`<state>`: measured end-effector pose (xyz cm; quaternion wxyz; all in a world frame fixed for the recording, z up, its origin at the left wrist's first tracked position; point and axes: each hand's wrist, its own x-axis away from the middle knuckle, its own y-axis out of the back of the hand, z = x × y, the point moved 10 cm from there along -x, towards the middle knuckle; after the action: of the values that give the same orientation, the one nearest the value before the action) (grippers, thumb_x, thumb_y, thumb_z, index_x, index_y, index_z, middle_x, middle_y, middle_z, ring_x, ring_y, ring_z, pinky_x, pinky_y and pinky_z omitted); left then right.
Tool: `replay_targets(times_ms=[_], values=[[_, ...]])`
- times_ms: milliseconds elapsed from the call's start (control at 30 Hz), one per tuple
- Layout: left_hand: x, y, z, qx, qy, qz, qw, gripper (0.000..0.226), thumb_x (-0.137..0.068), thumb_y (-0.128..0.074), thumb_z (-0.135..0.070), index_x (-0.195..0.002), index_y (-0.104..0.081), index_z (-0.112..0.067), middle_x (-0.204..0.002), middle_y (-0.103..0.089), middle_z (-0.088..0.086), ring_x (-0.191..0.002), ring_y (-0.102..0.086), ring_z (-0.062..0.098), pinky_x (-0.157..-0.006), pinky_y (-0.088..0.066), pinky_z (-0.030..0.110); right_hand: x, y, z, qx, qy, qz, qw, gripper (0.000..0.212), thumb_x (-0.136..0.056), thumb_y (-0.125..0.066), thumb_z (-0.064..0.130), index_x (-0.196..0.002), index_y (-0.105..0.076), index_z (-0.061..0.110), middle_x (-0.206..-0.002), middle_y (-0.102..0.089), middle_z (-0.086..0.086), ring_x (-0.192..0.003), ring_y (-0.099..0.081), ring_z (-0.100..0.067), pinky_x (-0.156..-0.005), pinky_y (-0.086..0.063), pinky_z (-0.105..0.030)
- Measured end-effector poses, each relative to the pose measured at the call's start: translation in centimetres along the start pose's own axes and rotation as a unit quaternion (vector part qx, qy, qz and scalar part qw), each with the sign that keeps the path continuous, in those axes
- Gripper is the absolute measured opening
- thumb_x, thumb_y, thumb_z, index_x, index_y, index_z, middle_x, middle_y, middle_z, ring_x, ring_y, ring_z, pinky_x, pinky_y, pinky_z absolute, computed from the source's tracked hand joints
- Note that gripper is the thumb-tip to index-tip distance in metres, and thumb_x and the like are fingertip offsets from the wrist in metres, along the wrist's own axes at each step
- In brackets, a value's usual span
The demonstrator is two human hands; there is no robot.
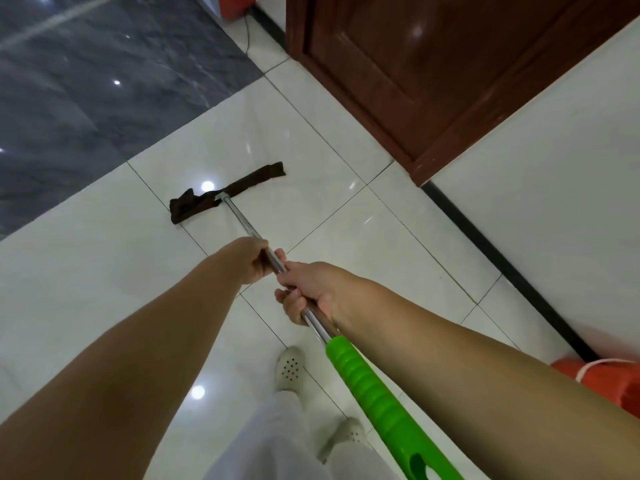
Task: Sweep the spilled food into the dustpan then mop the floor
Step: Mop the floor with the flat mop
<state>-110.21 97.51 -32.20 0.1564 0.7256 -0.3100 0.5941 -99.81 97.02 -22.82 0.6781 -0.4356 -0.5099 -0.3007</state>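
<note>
Head view: your left hand (254,259) and right hand (308,294) both grip the mop (242,221) pole, its dark cloth head on the far white floor (346,220).

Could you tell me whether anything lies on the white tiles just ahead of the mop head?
Nothing visible does: the tiles between the brown mop head and the wooden door look bare.
</note>
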Motion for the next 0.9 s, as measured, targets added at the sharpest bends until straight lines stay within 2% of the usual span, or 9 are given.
replay_targets(times_ms=[167, 267, 333, 467, 700, 800, 900], values=[[1.1, -1.8, 1.3, -0.015, -0.009, 0.02, 1.0, 0.015, -0.104, -0.031, -0.009, -0.114, -0.034, 0.001, -0.079, -0.049, 0.019, -0.066, -0.052, 0.022, -0.042, -0.056, 0.031, 1.7, 1.9, -1.3, 0.002, 0.002, -0.01, 1.0, 0.033, -0.1, -0.035, 0.007, -0.088, -0.054, 0.032, -0.063, -0.038, -0.001, -0.025, -0.03, -0.002, -0.031, -0.024, -0.005], [1.7, -3.5, 3.3, -0.023, 0.002, 0.033, 0.999, 0.025, -0.104, -0.031, -0.009, -0.127, -0.035, 0.001, -0.082, -0.05, 0.021, -0.068, -0.052, 0.024, -0.071, -0.053, 0.037, 3.4, 3.8, -2.6, -0.01, 0.005, -0.016, 1.0, 0.035, -0.099, -0.033, 0.004, -0.088, -0.054, 0.031, -0.062, -0.038, -0.001, -0.026, -0.03, -0.002, -0.031, -0.024, -0.006], [2.3, -4.7, 5.1, -0.025, 0.019, 0.044, 0.999, 0.029, -0.104, -0.033, -0.009, -0.13, -0.036, 0.002, -0.083, -0.051, 0.023, -0.069, -0.054, 0.026, -0.08, -0.048, 0.04, 4.7, 5.2, -3.9, -0.032, 0.0, -0.018, 0.999, 0.035, -0.099, -0.034, 0.004, -0.092, -0.054, 0.032, -0.058, -0.039, -0.002, -0.026, -0.031, -0.002, -0.03, -0.026, -0.006], [3.9, -7.7, 8.5, -0.02, 0.046, 0.065, 0.997, 0.016, -0.102, -0.037, -0.007, -0.115, -0.04, 0.003, -0.082, -0.052, 0.022, -0.07, -0.057, 0.026, -0.077, -0.05, 0.039, 7.6, 8.2, -5.9, -0.074, -0.003, -0.032, 0.997, 0.029, -0.101, -0.037, 0.005, -0.098, -0.053, 0.029, -0.054, -0.04, -0.004, -0.026, -0.031, -0.003, -0.028, -0.026, -0.006], [6.1, -12.9, 12.4, -0.026, 0.071, 0.111, 0.991, 0.013, -0.103, -0.034, -0.009, -0.11, -0.037, 0.002, -0.077, -0.053, 0.019, -0.066, -0.057, 0.024, -0.076, -0.052, 0.04, 11.8, 12.5, -7.2, -0.087, -0.009, -0.085, 0.992, 0.033, -0.1, -0.042, 0.006, -0.121, -0.053, 0.03, -0.054, -0.042, -0.005, -0.027, -0.032, -0.005, -0.027, -0.027, -0.008], [6.7, -13.9, 12.4, -0.006, 0.065, 0.115, 0.991, 0.013, -0.103, -0.035, -0.009, -0.11, -0.037, 0.001, -0.075, -0.052, 0.018, -0.064, -0.055, 0.023, -0.067, -0.056, 0.038, 12.7, 12.9, -6.4, -0.055, -0.01, -0.087, 0.995, 0.032, -0.1, -0.04, 0.005, -0.112, -0.057, 0.029, -0.054, -0.04, -0.004, -0.027, -0.031, -0.005, -0.027, -0.027, -0.008], [7.0, -14.3, 11.6, 0.014, 0.051, 0.11, 0.992, 0.013, -0.103, -0.036, -0.008, -0.111, -0.039, 0.001, -0.076, -0.052, 0.018, -0.064, -0.055, 0.022, -0.069, -0.056, 0.034, 12.8, 12.9, -5.2, -0.003, -0.004, -0.085, 0.996, 0.038, -0.099, -0.037, 0.002, -0.105, -0.061, 0.031, -0.055, -0.038, -0.003, -0.027, -0.031, -0.004, -0.027, -0.027, -0.007]])
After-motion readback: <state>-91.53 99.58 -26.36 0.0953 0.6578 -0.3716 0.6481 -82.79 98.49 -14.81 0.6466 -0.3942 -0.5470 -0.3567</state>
